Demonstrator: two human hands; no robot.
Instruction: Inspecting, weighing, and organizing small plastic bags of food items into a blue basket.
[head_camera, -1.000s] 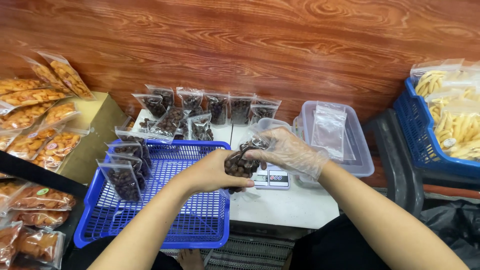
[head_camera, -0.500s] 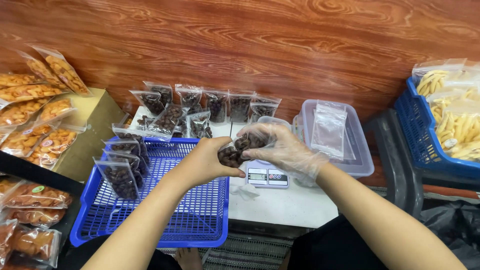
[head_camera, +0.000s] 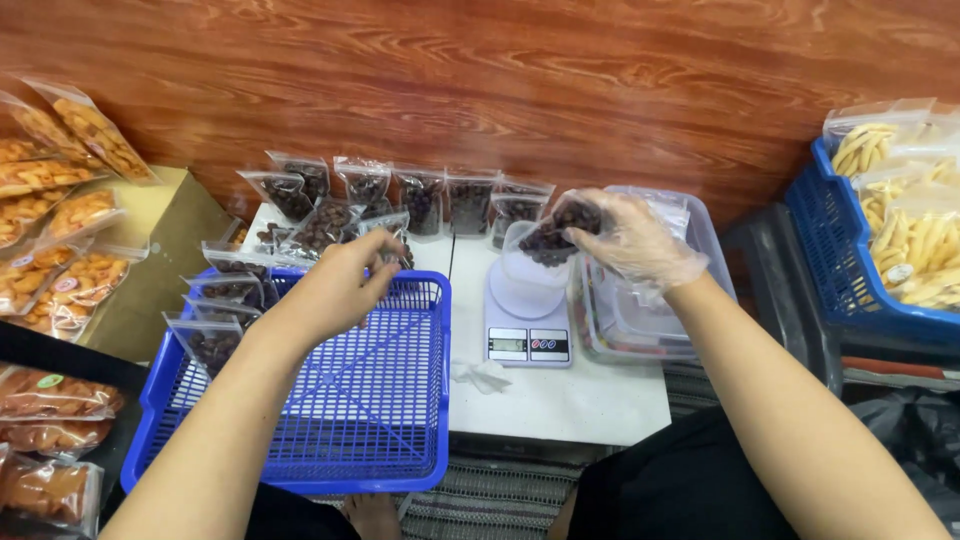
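right hand (head_camera: 625, 240): gloved, dark dried fruit held over tub (head_camera: 530, 262) on scale (head_camera: 528, 325) | left hand (head_camera: 345, 285): fingers pinched, apparently empty, left of scale, above blue basket (head_camera: 420, 440)

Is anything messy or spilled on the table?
Nothing is spilled. The only untidy bit is a small crumpled white scrap lying loose on the white table, beside the scale. The dark snack bags lean unevenly against the wall.

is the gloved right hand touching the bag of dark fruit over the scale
Touching. The head view shows the gloved right hand pinching the top of the clear bag of dark fruit above the white scale.
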